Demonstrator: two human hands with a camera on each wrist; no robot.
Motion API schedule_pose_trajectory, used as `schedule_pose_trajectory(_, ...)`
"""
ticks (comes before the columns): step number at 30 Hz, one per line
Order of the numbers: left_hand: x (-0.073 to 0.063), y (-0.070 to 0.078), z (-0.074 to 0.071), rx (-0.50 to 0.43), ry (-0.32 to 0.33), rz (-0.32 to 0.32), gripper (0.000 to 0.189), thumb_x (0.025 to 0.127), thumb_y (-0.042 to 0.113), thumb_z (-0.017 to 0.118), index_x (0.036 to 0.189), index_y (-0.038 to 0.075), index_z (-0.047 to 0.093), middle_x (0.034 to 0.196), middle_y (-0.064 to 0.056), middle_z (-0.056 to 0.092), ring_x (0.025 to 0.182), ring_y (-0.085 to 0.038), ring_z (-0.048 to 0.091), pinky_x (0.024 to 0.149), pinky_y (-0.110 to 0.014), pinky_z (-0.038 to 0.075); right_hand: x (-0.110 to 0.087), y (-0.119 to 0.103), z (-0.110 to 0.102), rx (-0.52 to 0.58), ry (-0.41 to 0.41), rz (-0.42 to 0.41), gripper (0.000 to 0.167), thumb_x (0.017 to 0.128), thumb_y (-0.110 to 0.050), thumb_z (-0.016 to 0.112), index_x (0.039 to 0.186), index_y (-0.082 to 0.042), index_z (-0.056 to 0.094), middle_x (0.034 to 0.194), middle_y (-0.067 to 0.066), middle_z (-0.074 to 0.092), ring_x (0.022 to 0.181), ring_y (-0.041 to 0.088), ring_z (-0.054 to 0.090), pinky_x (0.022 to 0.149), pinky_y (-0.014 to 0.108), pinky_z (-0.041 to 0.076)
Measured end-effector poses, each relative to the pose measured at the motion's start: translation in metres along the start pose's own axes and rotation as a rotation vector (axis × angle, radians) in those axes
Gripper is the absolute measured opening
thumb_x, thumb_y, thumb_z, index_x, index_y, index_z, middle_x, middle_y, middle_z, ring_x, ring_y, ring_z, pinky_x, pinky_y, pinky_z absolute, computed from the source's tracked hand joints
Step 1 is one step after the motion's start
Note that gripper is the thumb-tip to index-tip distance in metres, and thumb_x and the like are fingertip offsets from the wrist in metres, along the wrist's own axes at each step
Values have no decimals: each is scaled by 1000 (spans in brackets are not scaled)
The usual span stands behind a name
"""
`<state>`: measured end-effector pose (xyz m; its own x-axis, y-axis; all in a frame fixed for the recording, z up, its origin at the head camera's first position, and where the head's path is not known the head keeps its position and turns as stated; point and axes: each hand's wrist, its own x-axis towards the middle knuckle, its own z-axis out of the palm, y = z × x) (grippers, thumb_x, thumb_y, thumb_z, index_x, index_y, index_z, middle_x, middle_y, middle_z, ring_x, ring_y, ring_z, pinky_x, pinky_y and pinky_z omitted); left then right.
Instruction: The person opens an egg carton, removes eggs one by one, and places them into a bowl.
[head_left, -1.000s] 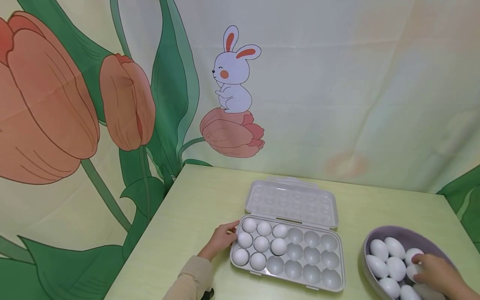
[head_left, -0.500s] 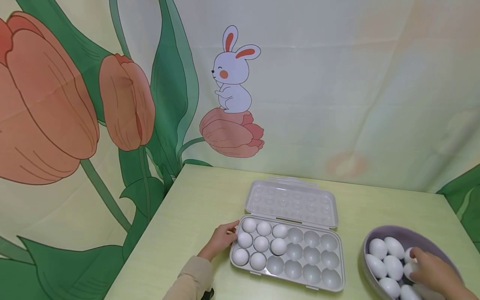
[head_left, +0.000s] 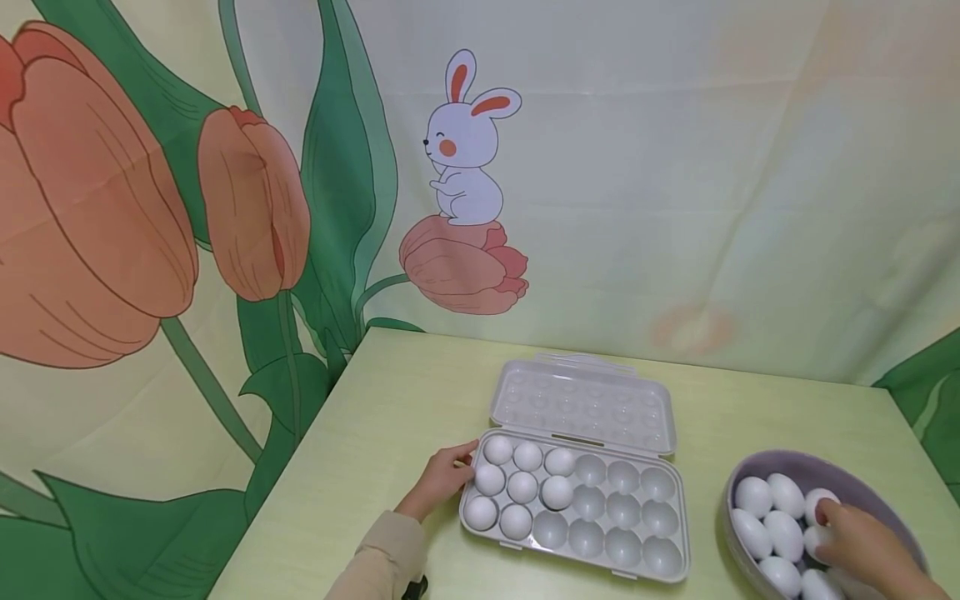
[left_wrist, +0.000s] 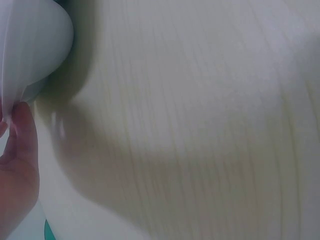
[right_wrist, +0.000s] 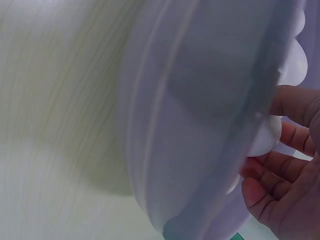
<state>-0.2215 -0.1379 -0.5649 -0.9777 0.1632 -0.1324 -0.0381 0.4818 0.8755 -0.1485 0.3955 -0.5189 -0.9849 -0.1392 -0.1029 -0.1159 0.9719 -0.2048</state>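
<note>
At the left end of a pale egg tray (head_left: 550, 530), my left hand (head_left: 442, 477) pinches the rim between thumb and fingers; the left wrist view shows this hand (left_wrist: 20, 165) at the tray's edge (left_wrist: 30, 45) too. White eggs (head_left: 522, 487) fill the tray's left cups, and the right cups are bare. Inside a purple-grey bowl (head_left: 806, 462) on the right, my right hand (head_left: 870, 546) has its thumb and fingers curled round a white egg (right_wrist: 267, 137). Part of that egg is hidden by the hand and the bowl wall. Several other eggs (head_left: 784, 536) lie around it.
The tray's lid (head_left: 585, 406) lies folded back behind the cups. All of this stands on a pale wood-grain table (head_left: 390, 392). A printed cloth (head_left: 600, 167) with tulips and a rabbit hangs behind it.
In the bowl, my right hand has shifted slightly to the left, and nearby eggs have moved a little with it. The left hand and the tray stay where they were.
</note>
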Motion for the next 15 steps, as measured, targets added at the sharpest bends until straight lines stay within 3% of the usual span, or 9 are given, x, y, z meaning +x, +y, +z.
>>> schedule_pose_trajectory(7, -1, 1, -1, 7, -2, -4, 53, 76, 0, 50, 128, 3, 46, 90, -12, 54, 63, -8, 48, 51, -20, 43, -1, 0, 2, -7, -18, -3, 23, 62, -14, 67, 76, -7, 49, 65, 0, 46, 59, 15, 38, 53, 30, 32)
schedule_pose_trajectory(15, 0, 1, -1, 9, 0, 9, 52, 75, -1, 50, 127, 2, 46, 90, -13, 54, 64, -10, 49, 52, -21, 43, -2, -2, -3, -51, -54, 49, 25, 64, -21, 67, 79, -10, 51, 68, 0, 49, 60, 16, 43, 48, 32, 32)
